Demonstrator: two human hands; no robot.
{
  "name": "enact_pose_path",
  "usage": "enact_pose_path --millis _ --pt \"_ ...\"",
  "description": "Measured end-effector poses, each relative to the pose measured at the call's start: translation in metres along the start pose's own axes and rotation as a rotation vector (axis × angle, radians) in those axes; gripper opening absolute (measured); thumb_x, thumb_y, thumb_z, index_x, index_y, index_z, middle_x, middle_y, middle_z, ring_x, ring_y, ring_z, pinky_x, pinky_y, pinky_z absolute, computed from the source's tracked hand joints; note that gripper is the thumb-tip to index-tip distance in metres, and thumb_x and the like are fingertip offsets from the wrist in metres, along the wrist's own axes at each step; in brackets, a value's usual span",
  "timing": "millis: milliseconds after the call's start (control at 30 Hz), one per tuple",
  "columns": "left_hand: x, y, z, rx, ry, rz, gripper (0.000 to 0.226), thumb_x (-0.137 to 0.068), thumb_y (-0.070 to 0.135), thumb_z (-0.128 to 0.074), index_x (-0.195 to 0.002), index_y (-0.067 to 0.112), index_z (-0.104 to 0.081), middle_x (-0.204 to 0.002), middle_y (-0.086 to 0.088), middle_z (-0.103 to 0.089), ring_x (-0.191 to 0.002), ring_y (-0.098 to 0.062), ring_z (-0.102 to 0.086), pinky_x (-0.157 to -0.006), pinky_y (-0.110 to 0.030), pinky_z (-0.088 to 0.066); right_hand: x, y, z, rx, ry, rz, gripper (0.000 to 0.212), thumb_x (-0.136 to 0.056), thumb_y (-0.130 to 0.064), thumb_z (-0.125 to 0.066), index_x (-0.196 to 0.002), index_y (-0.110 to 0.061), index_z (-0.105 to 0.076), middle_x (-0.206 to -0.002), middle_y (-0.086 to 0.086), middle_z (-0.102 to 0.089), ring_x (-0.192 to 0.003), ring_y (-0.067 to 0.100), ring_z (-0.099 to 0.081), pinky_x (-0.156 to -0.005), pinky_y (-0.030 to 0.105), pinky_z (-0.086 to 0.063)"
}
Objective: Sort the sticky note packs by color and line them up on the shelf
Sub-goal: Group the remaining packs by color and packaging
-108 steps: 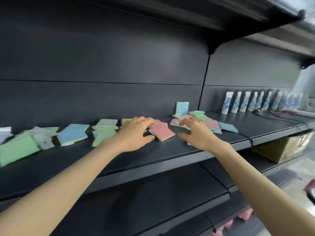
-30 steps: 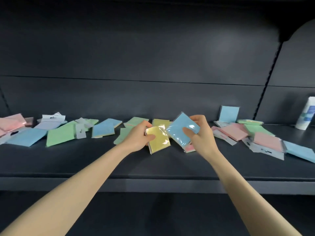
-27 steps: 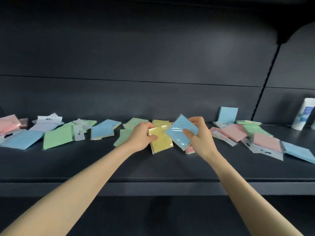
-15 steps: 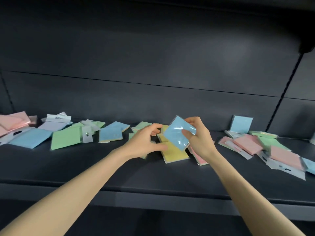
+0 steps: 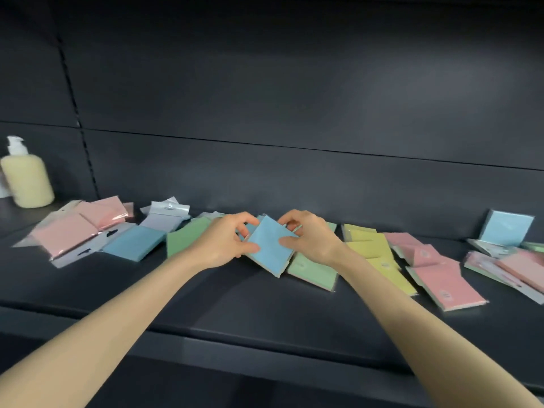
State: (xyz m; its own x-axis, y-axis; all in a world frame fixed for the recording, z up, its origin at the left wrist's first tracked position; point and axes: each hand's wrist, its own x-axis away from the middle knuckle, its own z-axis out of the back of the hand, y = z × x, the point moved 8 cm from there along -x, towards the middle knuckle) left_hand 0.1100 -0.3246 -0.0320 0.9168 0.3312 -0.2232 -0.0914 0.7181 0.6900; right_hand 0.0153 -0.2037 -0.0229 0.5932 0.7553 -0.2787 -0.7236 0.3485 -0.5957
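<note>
At the centre of the frame we see both hands on one square light-blue sticky note pack in clear wrap [image 5: 269,245], held tilted with a corner pointing down. The left hand [image 5: 223,240] pinches its left edge between curled fingers and thumb, and the right hand [image 5: 312,237] pinches its right edge the same way. The blur keeps us from telling whether its lower corner touches the dark grey metal shelf [image 5: 235,304] or hangs just above it. Just right of it and under the right wrist lies a flat pale-green pack [image 5: 313,272], then a row of yellow packs [image 5: 368,245] and pink packs [image 5: 450,284]. At the right edge another light-blue pack [image 5: 507,228] leans upright against the back panel. Left of the left hand we see a green pack [image 5: 185,240], a flat blue pack [image 5: 134,242] and overlapping pink packs [image 5: 76,228]. A cream plastic pump bottle [image 5: 28,181] stands at the left edge.
</note>
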Motion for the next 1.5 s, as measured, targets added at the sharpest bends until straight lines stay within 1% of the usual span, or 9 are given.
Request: enact_pose_path --millis 167,300,500,633,833,1100,1300,1400,1500 --pt "-0.003 -0.023 0.02 -0.278 -0.052 -0.054 0.038 -0.081 0.028 -0.071 -0.116 0.022 -0.057 -0.09 0.005 -0.063 -0.079 -0.013 -0.061 -0.079 -0.034 -0.051 -0.026 -0.014 -0.034 0.062 -0.047 -0.073 0.029 -0.082 -0.015 -0.067 -0.11 -0.016 -0.059 -0.095 0.0 -0.051 -0.088 0.018 -0.05 -0.079 0.028 -0.043" --pt "-0.007 -0.034 0.018 -0.398 -0.123 -0.096 0.036 -0.084 0.035 -0.066 -0.114 0.019 -0.057 -0.092 0.004 -0.065 -0.087 -0.016 -0.06 -0.082 -0.039 -0.05 -0.029 -0.015 -0.043 0.183 -0.046 -0.128 0.033 -0.085 -0.019 -0.065 -0.117 -0.016 -0.059 -0.101 0.001 -0.05 -0.1 0.018 -0.05 -0.083 0.025 -0.04" --pt "-0.009 -0.029 0.022 -0.42 -0.104 -0.232 0.032 -0.085 0.038 -0.064 -0.114 0.024 -0.057 -0.103 0.011 -0.055 -0.092 -0.009 -0.048 -0.078 -0.026 -0.04 -0.028 -0.014 -0.049 0.334 -0.107 -0.187 0.036 -0.087 -0.023 -0.062 -0.122 -0.022 -0.058 -0.123 0.008 -0.043 -0.12 0.027 -0.034 -0.096 0.028 -0.031" --pt "-0.017 -0.017 0.026 -0.368 -0.123 -0.281 0.038 -0.088 0.037 -0.061 -0.123 0.024 -0.053 -0.116 0.009 -0.049 -0.112 -0.014 -0.049 -0.089 -0.03 -0.04 -0.024 -0.011 -0.028 0.358 -0.031 -0.207 0.036 -0.086 -0.023 -0.063 -0.121 -0.018 -0.058 -0.124 0.008 -0.05 -0.123 0.028 -0.038 -0.095 0.028 -0.033" --pt "-0.029 0.041 0.014 -0.357 -0.13 -0.402 0.043 -0.09 0.032 -0.058 -0.131 0.023 -0.047 -0.129 0.006 -0.046 -0.123 -0.016 -0.042 -0.104 -0.038 -0.034 0.008 0.003 0.039 0.445 0.098 -0.289 0.04 -0.089 -0.026 -0.06 -0.127 -0.017 -0.053 -0.134 0.008 -0.044 -0.127 0.028 -0.039 -0.104 0.038 -0.036" --pt "-0.029 0.146 -0.056 -0.253 -0.139 -0.575 0.048 -0.089 0.031 -0.06 -0.134 0.021 -0.045 -0.131 0.003 -0.047 -0.124 -0.018 -0.043 -0.104 -0.039 -0.035 0.102 0.043 0.144 0.483 0.282 -0.406 0.048 -0.09 -0.025 -0.059 -0.135 -0.015 -0.044 -0.133 0.011 -0.044 -0.124 0.029 -0.042 -0.097 0.033 -0.036" --pt "-0.007 0.222 -0.141 -0.255 -0.135 -0.602 0.05 -0.089 0.037 -0.057 -0.136 0.024 -0.043 -0.133 0.005 -0.046 -0.127 -0.018 -0.04 -0.104 -0.038 -0.034 0.188 0.09 0.208 0.525 0.308 -0.438 0.047 -0.09 -0.026 -0.058 -0.134 -0.014 -0.045 -0.133 0.009 -0.045 -0.122 0.028 -0.044 -0.096 0.032 -0.036" --pt "0.004 0.258 -0.185 -0.307 -0.145 -0.625 0.047 -0.091 0.032 -0.053 -0.136 0.024 -0.041 -0.133 0.004 -0.045 -0.125 -0.019 -0.039 -0.102 -0.035 -0.033 0.231 0.119 0.236 0.532 0.289 -0.466 0.046 -0.091 -0.027 -0.058 -0.134 -0.015 -0.045 -0.131 0.008 -0.046 -0.124 0.026 -0.042 -0.09 0.025 -0.032" --pt "0.011 0.288 -0.218 -0.334 -0.142 -0.616 0.049 -0.091 0.037 -0.053 -0.136 0.025 -0.04 -0.134 0.003 -0.045 -0.124 -0.019 -0.04 -0.102 -0.037 -0.034 0.259 0.146 0.26 0.548 0.257 -0.476 0.047 -0.089 -0.026 -0.059 -0.134 -0.016 -0.046 -0.129 0.008 -0.047 -0.12 0.026 -0.046 -0.092 0.028 -0.035"
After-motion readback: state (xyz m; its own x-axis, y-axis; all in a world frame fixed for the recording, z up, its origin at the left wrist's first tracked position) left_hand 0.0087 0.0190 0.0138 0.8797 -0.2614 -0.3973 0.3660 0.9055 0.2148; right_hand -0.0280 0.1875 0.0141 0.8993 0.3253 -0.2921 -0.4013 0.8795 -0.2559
